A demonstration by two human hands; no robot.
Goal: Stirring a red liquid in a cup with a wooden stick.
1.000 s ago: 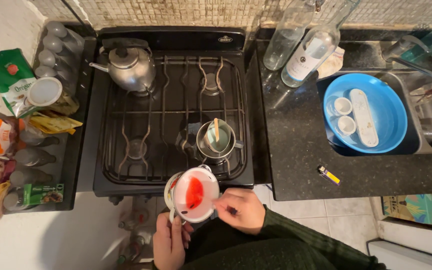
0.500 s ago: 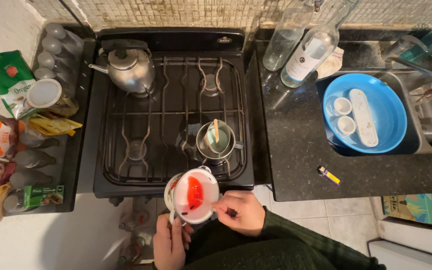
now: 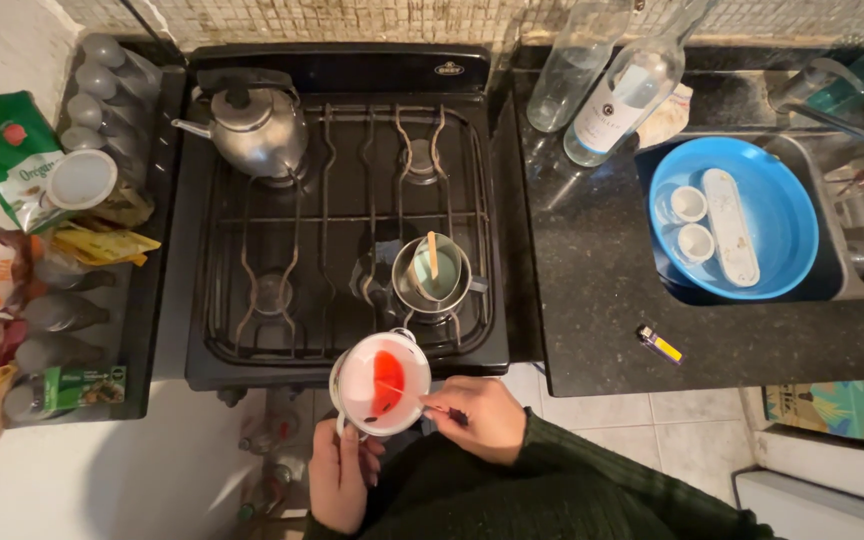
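Observation:
My left hand [image 3: 340,475] holds a small white cup [image 3: 382,383] from below, in front of the black gas stove [image 3: 342,210]. Inside the cup lies a red mass on one side. My right hand [image 3: 474,415] pinches a thin stick [image 3: 402,392] whose tip reaches into the cup across the red mass. Just beyond the cup, on the front right burner, stands a small metal pot [image 3: 434,274] with a pale liquid and a wooden stick in it.
A metal kettle [image 3: 255,128] sits on the back left burner. Bottles and food packets [image 3: 27,250] crowd the left shelf. Two glass bottles [image 3: 612,85], a lighter [image 3: 659,343] and a blue basin [image 3: 752,225] in the sink lie to the right.
My right hand has shifted slightly right and the thin stick now lies across the red mass. The cup stays in about the same place.

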